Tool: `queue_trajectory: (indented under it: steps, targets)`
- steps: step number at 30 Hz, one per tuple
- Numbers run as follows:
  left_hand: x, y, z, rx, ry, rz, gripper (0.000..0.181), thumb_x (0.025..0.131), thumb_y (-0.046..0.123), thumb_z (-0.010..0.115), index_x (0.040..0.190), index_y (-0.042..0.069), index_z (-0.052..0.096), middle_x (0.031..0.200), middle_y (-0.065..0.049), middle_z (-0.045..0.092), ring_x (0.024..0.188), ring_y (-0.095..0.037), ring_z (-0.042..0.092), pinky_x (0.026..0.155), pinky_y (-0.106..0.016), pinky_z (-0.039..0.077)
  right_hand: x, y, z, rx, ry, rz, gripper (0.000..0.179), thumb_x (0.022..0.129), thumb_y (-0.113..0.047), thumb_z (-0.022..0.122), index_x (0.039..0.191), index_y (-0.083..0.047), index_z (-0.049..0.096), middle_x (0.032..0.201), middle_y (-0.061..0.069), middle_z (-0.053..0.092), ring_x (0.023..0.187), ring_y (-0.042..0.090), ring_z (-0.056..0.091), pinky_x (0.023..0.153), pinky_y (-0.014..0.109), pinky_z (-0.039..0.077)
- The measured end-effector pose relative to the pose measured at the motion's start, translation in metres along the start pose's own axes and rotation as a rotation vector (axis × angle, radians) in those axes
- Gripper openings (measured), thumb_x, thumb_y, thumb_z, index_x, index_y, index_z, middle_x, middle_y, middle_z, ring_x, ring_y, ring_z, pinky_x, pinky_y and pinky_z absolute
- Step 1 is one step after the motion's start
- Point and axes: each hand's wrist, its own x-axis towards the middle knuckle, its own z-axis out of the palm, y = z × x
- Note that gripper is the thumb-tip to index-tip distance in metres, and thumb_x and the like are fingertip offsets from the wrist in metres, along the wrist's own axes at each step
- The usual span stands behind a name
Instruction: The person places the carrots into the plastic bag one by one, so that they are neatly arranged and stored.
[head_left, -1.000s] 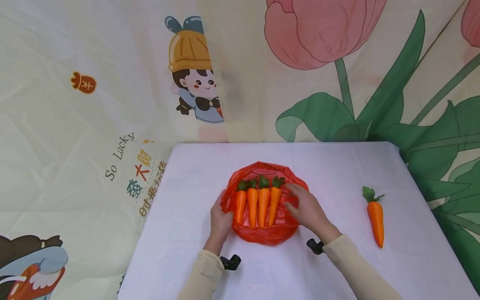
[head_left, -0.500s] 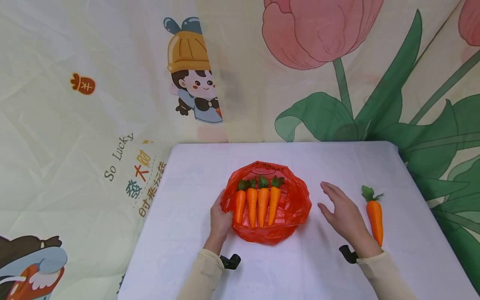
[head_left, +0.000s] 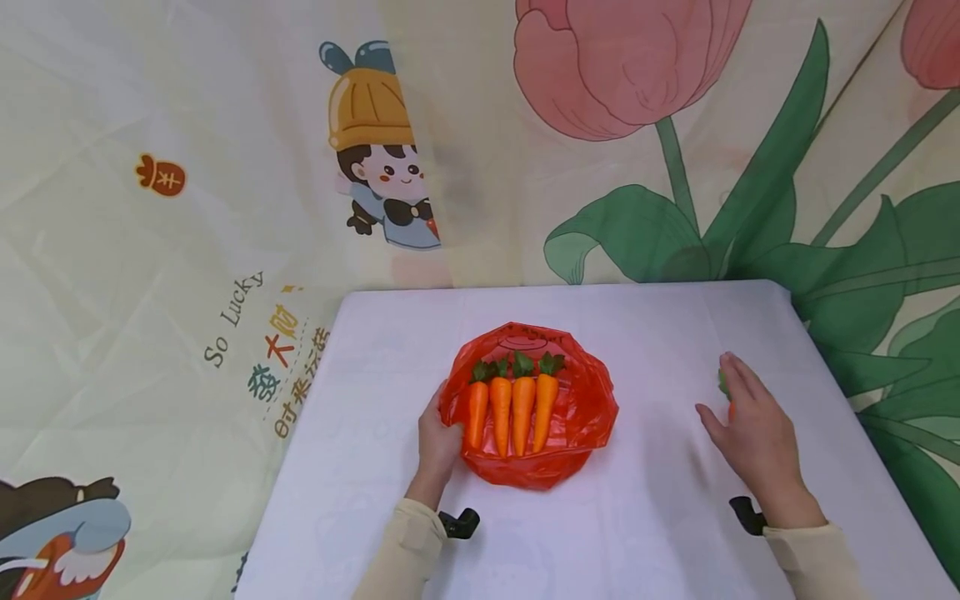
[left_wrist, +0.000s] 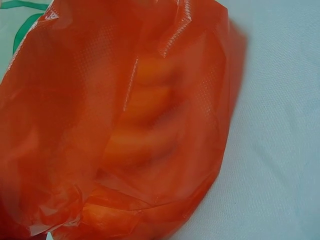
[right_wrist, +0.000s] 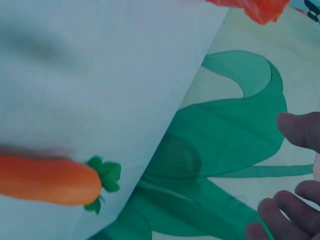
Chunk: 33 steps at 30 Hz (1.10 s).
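Note:
A red plastic bag [head_left: 588, 404] lies with its mouth spread wide on the white table. Several orange carrots [head_left: 523, 417] with green tops lie side by side in it. My left hand [head_left: 438, 450] grips the bag's left edge, thumb on the inside. In the left wrist view, the bag [left_wrist: 165, 185] fills most of the frame and the carrots show dimly through it. Over on the right, my right hand [head_left: 761, 442] hovers with fingers extended and holds nothing. Beneath it a single carrot [right_wrist: 50, 180] lies on the table, mostly hidden in the head view.
The white-covered table [head_left: 637, 533] has its far edge against a hanging cloth [head_left: 480, 167] printed with tulips and cartoon figures. A black wrist camera mount [head_left: 459, 523] sits by the left sleeve, and another mount [head_left: 747, 515] by the right.
My right hand has left the bag's right side and moved right, over the single carrot. The left hand stays on the bag, and the carrots in it lie as before.

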Motion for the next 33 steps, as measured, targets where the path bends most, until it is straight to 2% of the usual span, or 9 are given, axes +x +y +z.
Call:
queue_trajectory:
  steps: [4, 9, 17, 21, 26, 33]
  targets:
    - [0.001, -0.001, 0.0, 0.003, 0.002, -0.005, 0.078, 0.09, -0.012, 0.057, 0.159, 0.016, 0.034, 0.156, -0.003, 0.043, 0.139, -0.028, 0.043, 0.106, -0.045, 0.046, 0.001, 0.01, -0.005, -0.017, 0.0, 0.024, 0.094, 0.072, -0.008, 0.089, 0.151, 0.005, 0.04, 0.151, 0.024, 0.043, 0.123, 0.05, 0.052, 0.085, 0.063, 0.052]
    - [0.002, -0.002, 0.0, 0.012, 0.006, -0.003, 0.078, 0.09, -0.012, 0.057, 0.159, 0.016, 0.034, 0.155, -0.004, 0.043, 0.139, -0.029, 0.044, 0.106, -0.046, 0.045, -0.003, 0.025, -0.005, -0.034, -0.053, 0.09, 0.095, 0.076, -0.01, 0.087, 0.154, 0.004, 0.034, 0.154, 0.025, 0.038, 0.127, 0.051, 0.048, 0.092, 0.066, 0.048]
    - [0.001, -0.002, 0.0, 0.011, 0.006, -0.008, 0.077, 0.09, -0.011, 0.056, 0.159, 0.017, 0.035, 0.155, -0.003, 0.044, 0.138, -0.028, 0.044, 0.105, -0.045, 0.046, -0.012, 0.042, 0.0, -0.004, -0.251, 0.342, 0.095, 0.086, -0.021, 0.08, 0.156, 0.007, 0.022, 0.153, 0.035, 0.031, 0.135, 0.055, 0.035, 0.102, 0.07, 0.036]
    - [0.001, -0.002, 0.0, 0.002, 0.002, 0.0, 0.077, 0.09, -0.01, 0.056, 0.159, 0.018, 0.035, 0.155, -0.002, 0.044, 0.138, -0.027, 0.044, 0.105, -0.044, 0.047, -0.016, 0.05, 0.006, -0.01, -0.313, 0.42, 0.094, 0.085, -0.022, 0.08, 0.152, 0.014, 0.025, 0.145, 0.04, 0.036, 0.129, 0.058, 0.038, 0.1, 0.07, 0.037]
    - [0.001, -0.003, -0.001, -0.002, 0.004, 0.002, 0.077, 0.09, -0.011, 0.056, 0.159, 0.018, 0.035, 0.155, -0.002, 0.044, 0.138, -0.027, 0.045, 0.105, -0.044, 0.046, -0.021, 0.059, 0.013, -0.024, -0.352, 0.468, 0.09, 0.084, -0.026, 0.081, 0.146, 0.019, 0.032, 0.134, 0.044, 0.045, 0.117, 0.059, 0.047, 0.093, 0.067, 0.046]
    - [0.002, -0.006, -0.002, -0.016, 0.005, 0.019, 0.078, 0.09, -0.013, 0.057, 0.159, 0.014, 0.035, 0.156, -0.003, 0.043, 0.139, -0.028, 0.044, 0.108, -0.044, 0.044, -0.025, 0.067, 0.023, -0.031, -0.425, 0.546, 0.088, 0.087, -0.029, 0.078, 0.145, 0.019, 0.032, 0.134, 0.044, 0.045, 0.116, 0.058, 0.049, 0.094, 0.065, 0.046]
